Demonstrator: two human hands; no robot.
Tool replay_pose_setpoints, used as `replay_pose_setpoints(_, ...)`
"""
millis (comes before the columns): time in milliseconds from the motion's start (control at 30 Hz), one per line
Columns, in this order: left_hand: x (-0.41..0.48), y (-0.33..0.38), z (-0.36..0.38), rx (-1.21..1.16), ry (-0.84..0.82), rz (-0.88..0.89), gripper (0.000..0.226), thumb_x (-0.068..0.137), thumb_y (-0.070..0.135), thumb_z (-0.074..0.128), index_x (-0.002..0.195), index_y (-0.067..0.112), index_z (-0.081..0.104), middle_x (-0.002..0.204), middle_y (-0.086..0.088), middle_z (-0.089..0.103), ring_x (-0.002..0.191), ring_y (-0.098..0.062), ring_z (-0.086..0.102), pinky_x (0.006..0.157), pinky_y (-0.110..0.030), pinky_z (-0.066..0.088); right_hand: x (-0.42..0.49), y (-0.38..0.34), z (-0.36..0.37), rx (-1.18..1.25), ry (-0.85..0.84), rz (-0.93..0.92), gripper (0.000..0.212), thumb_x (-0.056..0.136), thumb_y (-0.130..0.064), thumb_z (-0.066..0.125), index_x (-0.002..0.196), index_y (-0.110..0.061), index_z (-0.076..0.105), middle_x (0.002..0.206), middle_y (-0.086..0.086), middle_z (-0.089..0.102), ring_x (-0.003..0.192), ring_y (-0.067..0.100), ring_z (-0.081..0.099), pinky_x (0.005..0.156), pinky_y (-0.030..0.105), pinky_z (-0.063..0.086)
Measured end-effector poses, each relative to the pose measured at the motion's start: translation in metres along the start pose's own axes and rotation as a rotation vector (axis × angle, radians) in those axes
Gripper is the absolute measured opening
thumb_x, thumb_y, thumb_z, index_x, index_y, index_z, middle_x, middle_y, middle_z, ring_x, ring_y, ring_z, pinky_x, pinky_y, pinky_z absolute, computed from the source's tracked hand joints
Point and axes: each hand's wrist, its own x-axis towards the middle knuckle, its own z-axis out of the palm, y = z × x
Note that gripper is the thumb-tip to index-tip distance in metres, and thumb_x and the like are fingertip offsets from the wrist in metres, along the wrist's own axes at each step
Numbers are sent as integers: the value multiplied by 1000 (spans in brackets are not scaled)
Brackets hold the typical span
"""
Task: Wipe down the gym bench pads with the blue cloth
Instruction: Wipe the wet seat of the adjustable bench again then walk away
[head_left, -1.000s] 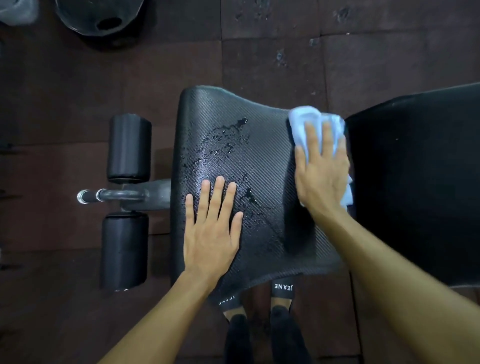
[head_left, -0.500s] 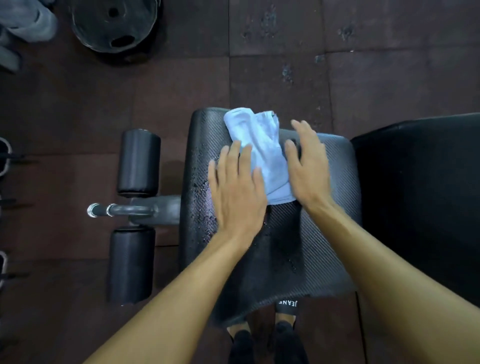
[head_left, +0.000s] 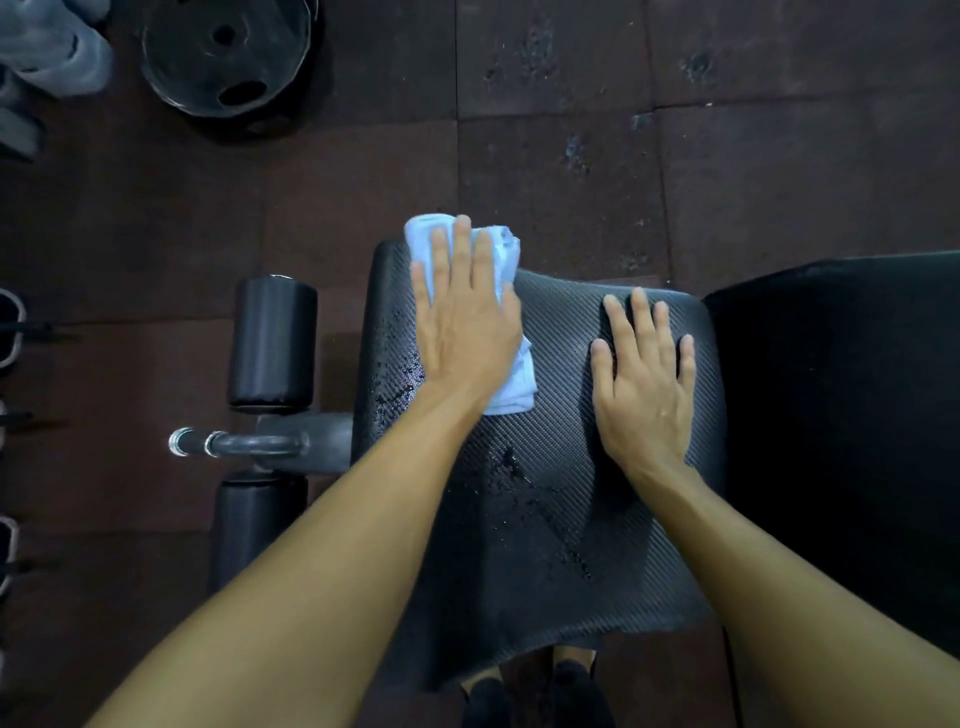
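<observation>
- Fingers of the left hand lie straight and together, palm down, pressing the pale blue folded cloth flat against the black, ribbed vinyl seat pad of the bench; nothing is curled or pinched.
- That cloth sits at the pad's eleven o'clock corner. Its far end pokes past the fingertips and over the pad's edge, and its near end shows beside the wrist toward four o'clock.
- The right hand rests flat and relaxed on the bare pad at about two o'clock, fingers slightly spread, holding nothing and well apart from the cloth.
- Dark wet droplets glisten on the pad's middle — another patch lies just at eight o'clock of the left hand.
- A smooth black back pad lies just beside the seat pad at three o'clock.
- At nine o'clock of the seat pad, two black cylindrical foam rollers flank a grey metal bar.
- A round black weight plate lies on the dark rubber floor tiles toward eleven o'clock of the frame.
- At six o'clock, under the pad's near edge, the person's feet in dark footwear show.
</observation>
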Motion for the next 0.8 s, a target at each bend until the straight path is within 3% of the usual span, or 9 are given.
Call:
replay_pose_setpoints(100, 19, -30, -11, -66, 53, -146, 57, 99, 35, 34, 152, 16, 29, 163, -6, 16, 151, -25, 11, 121, -47, 11, -1, -2, -1, -1, -8, 7, 52, 107, -41, 28, 158, -36, 21, 168, -11, 11, 155, 10, 3, 125, 38, -3)
replay_pose_setpoints(200, 25, -59, -22, -334, 83, -325, 55, 97, 38, 31, 148, 18, 35, 156, -4, 33, 145, -21, 26, 116, -38, 24, -1, -3, -2, -15, -17, 10, 52, 107, -42, 26, 159, -36, 20, 168, -11, 9, 155, 10, 1, 125, 39, -3)
replay_pose_setpoints(300, 0, -71, -28, -477, 68, -378, 43, 97, 33, 37, 138, 19, 44, 137, 4, 48, 127, -17, 45, 99, -29, 32, 0, -4, -2, -34, -40, 11, 53, 107, -42, 24, 159, -36, 17, 169, -10, 7, 155, 11, 0, 125, 40, -4)
replay_pose_setpoints(367, -25, -75, -30, -527, 65, -395, 42, 96, 33, 37, 136, 21, 46, 134, 7, 50, 122, -15, 48, 100, -31, 35, 0, -5, -3, -47, -46, 7, 53, 107, -42, 22, 159, -35, 16, 169, -9, 6, 155, 12, 0, 125, 41, -4)
replay_pose_setpoints(467, -67, -82, -30, -573, 73, -394, 40, 95, 35, 35, 132, 23, 48, 126, 11, 52, 116, -11, 50, 103, -40, 41, 0, -5, -3, -61, -49, 6, 53, 107, -42, 21, 160, -35, 16, 169, -8, 7, 156, 13, 1, 125, 43, -2)
replay_pose_setpoints(533, -96, -86, -29, -588, 91, -384, 38, 97, 32, 37, 133, 26, 46, 125, 14, 51, 117, -7, 50, 102, -38, 42, 0, -5, -3, -70, -51, 2, 54, 107, -42, 21, 160, -34, 16, 169, -8, 6, 156, 14, 1, 126, 44, -2)
replay_pose_setpoints(667, -149, -93, -27, -602, 115, -280, 46, 100, 21, 41, 146, 25, 36, 144, 15, 43, 134, -3, 39, 113, -35, 33, 0, -4, -3, -70, -50, -9, 54, 107, -43, 20, 160, -33, 14, 169, -7, 5, 156, 15, 0, 125, 44, -2)
replay_pose_setpoints(800, -197, -95, -27, -566, 83, -324, 52, 102, 26, 41, 152, 25, 27, 158, 14, 27, 146, -3, 22, 120, -40, 24, 0, -2, -3, -59, -61, -16, 54, 107, -43, 19, 160, -33, 14, 169, -6, 4, 156, 15, -1, 125, 43, -4)
